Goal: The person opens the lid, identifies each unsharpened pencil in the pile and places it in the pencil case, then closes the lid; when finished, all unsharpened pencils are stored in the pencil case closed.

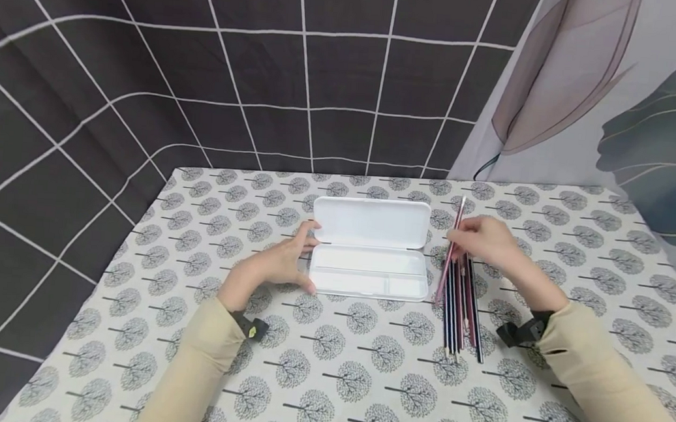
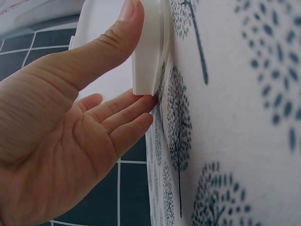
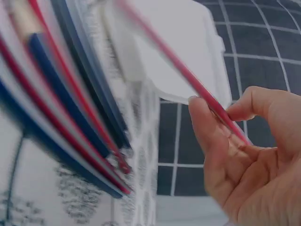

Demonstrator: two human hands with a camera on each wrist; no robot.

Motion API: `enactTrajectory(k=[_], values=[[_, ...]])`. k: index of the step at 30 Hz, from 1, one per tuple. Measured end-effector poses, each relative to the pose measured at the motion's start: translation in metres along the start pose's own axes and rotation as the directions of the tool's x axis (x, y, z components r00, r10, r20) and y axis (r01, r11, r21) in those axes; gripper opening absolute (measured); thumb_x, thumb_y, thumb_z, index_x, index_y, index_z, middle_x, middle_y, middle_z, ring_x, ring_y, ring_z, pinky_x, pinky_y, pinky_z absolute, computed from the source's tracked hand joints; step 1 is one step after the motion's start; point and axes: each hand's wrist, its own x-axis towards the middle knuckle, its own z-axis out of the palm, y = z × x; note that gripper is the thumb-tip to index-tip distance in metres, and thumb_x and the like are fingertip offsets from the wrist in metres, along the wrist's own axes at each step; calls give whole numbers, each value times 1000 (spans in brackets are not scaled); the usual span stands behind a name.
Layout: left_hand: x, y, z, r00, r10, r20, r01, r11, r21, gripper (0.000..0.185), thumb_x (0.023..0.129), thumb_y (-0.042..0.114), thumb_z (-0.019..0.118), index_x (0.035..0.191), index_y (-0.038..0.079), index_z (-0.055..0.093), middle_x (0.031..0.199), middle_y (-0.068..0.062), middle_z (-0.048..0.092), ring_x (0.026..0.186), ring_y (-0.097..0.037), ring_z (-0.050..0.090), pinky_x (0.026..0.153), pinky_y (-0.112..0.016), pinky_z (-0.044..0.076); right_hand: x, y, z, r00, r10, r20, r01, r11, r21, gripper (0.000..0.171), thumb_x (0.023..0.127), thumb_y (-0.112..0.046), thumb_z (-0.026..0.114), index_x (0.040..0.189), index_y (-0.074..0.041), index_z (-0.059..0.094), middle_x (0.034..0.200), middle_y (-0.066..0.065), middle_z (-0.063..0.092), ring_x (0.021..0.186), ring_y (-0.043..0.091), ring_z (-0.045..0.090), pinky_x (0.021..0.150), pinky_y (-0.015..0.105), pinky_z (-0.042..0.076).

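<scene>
A white pencil case (image 1: 370, 260) lies with its lid (image 1: 371, 221) raised at the back, and its compartments hold nothing visible. My left hand (image 1: 281, 259) touches its left side; in the left wrist view the thumb lies along the case's edge and straight fingers (image 2: 127, 113) reach under the corner. My right hand (image 1: 486, 239) pinches a red pencil (image 1: 449, 264) between thumb and fingers, tilted beside the case. The right wrist view shows that red pencil (image 3: 174, 61) held above several dark blue and red pencils (image 1: 462, 311) lying in a loose bunch on the cloth.
A tree-print cloth (image 1: 356, 369) covers the table. Behind it hangs a dark curtain with white grid lines (image 1: 347, 74), and a leaf-patterned curtain (image 1: 661, 129) hangs at the right. Both wrists wear black bands with cameras (image 1: 522, 330).
</scene>
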Motion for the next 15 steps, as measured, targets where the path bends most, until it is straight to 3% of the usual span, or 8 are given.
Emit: enactTrajectory(k=[3,5,10,12,15], values=[[1,-1,1,1000,1,-2,-1,1000,-4,116,60,24,86,143,17,6,147,-11,37,133,-25,38,115,-41,20,1,-2,-6,997,-53,-58,57,997,54,35,94,-29,53,102,4,61,79,7,71,75,23,68,72,35,57],[0,-2,1,1000,0,-3,0,1000,-6,115,60,24,86,143,17,6,147,-11,37,133,-25,37,115,-40,21,4,-5,-8,992,-77,-98,86,993,86,35,94,-29,53,104,3,61,79,6,71,76,21,67,71,32,54],[-2,-2,1,1000,4,-6,-4,1000,-12,114,60,23,86,142,16,7,146,-14,37,133,-27,38,115,-41,22,15,-11,-3,969,-165,-185,180,981,67,27,93,-27,55,99,-2,63,77,3,70,69,13,62,64,26,49],[-2,-1,1,1000,5,-5,-5,1000,-16,114,60,23,86,142,15,7,146,-14,37,133,-28,38,115,-41,22,17,-11,2,946,-253,-205,261,965,15,22,92,-23,55,95,-3,64,78,5,70,66,10,63,61,23,51],[-1,0,0,1000,9,-3,-9,1000,-15,113,60,22,86,142,13,8,145,-16,37,133,-28,38,115,-41,22,16,-11,10,889,-396,-231,393,917,-60,15,91,-14,56,92,-2,65,79,9,70,65,9,65,57,18,49]])
